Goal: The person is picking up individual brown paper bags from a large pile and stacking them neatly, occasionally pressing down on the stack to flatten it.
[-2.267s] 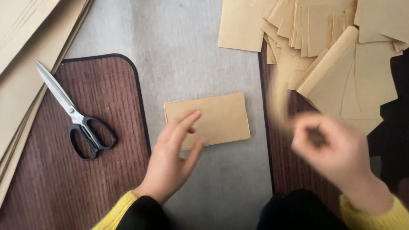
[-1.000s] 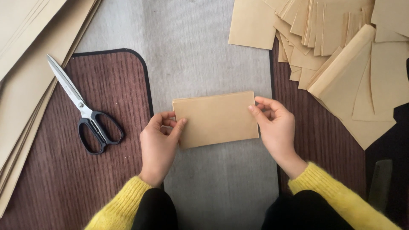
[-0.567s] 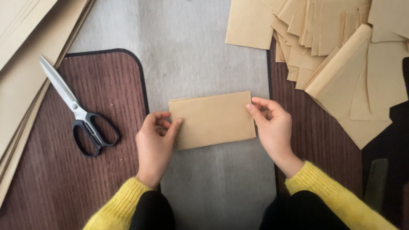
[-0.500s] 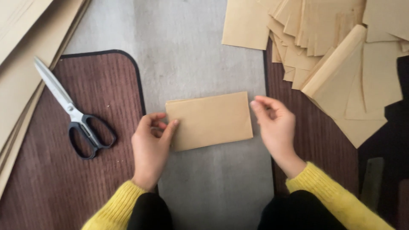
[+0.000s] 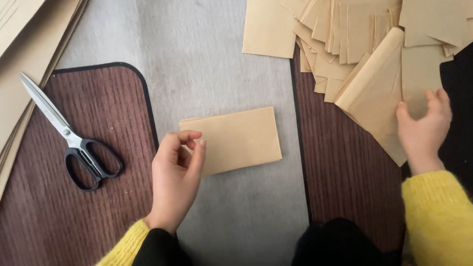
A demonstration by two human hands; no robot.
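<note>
We see the left hand (image 5: pixel 175 180) loose and open by the left end of the folded paper (image 5: pixel 234 139) on the grey tabletop (image 5: pixel 207 64), while the right hand (image 5: pixel 424 129) lies open on the paper pile (image 5: pixel 364 54), with scissors (image 5: pixel 69 138) far left.

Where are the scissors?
The scissors lie on the brown mat at the left of the head view, beside the left hand.
</note>
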